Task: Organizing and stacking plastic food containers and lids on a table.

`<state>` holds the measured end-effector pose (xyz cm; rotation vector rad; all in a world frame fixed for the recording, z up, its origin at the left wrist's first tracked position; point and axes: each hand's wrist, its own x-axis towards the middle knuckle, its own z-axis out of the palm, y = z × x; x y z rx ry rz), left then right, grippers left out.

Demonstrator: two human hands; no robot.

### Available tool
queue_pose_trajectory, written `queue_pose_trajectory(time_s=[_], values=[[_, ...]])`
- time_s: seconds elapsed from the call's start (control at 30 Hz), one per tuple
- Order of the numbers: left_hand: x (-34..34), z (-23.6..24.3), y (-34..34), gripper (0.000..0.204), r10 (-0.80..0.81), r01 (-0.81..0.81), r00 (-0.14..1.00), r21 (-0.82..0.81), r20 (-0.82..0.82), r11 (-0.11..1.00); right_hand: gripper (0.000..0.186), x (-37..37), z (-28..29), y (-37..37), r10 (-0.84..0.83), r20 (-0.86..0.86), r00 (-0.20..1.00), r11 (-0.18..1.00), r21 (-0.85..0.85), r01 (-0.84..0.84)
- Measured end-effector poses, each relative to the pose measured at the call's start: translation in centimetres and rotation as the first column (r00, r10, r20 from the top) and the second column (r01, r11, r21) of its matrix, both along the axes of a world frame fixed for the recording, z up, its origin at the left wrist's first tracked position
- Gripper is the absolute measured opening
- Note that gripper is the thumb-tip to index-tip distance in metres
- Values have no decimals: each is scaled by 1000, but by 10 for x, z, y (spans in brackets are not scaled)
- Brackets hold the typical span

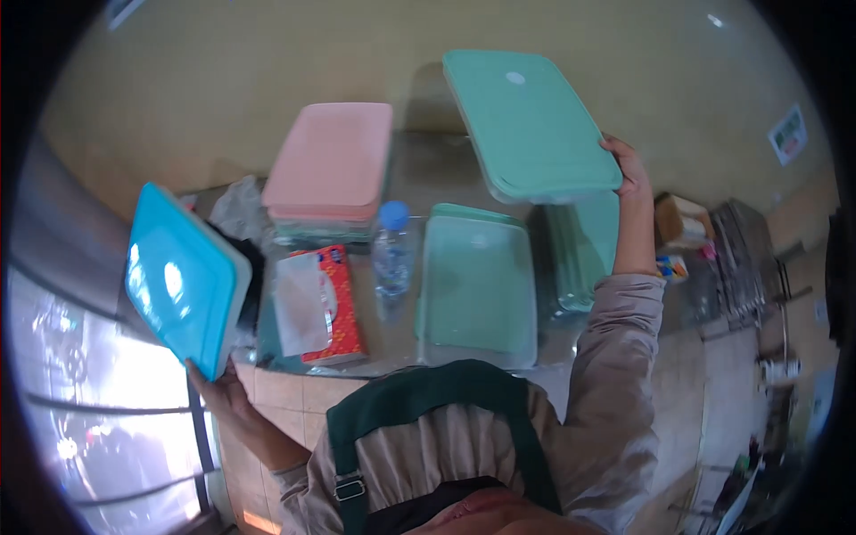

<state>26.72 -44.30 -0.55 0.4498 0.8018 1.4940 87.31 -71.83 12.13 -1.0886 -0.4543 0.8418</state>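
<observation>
My left hand (225,396) grips a turquoise lid (183,276) by its lower edge, tilted up at the left. My right hand (624,165) holds a mint-green lidded container (530,129) by its right side, raised above the table (388,348). Beneath it stands a clear container (477,285) with mint green in it, beside an upright stack of mint-green pieces (584,254). A pink-lidded stack (328,156) sits at the back, near a water bottle (393,259) with a blue cap. In front lies a red patterned box (341,303) with white tissue on it.
A crumpled white bag (236,205) lies behind the turquoise lid. At the right are a brown box (679,223), small colourful items (670,266) and grey folded material (740,250). A wall (401,45) backs the table; bright glazing (107,357) fills the left.
</observation>
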Motion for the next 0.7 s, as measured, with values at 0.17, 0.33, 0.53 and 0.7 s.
queue_pose_trajectory(time_s=[0.17,0.33,0.53,0.7], values=[[15,2,6,54,-19,19,1000,-7,-19,1000,41,15,-18,-155,-244,108,964,951,-170,260],[29,4,6,52,-22,22,1000,-12,2,1000,45,5,-63,-235,-316,138,939,917,-210,339],[35,11,4,50,-49,49,999,-28,-5,998,38,-2,-75,-251,-421,253,871,809,-330,486],[33,13,2,52,-29,29,999,-12,-15,1000,37,4,-66,-239,-371,385,845,671,-519,530]])
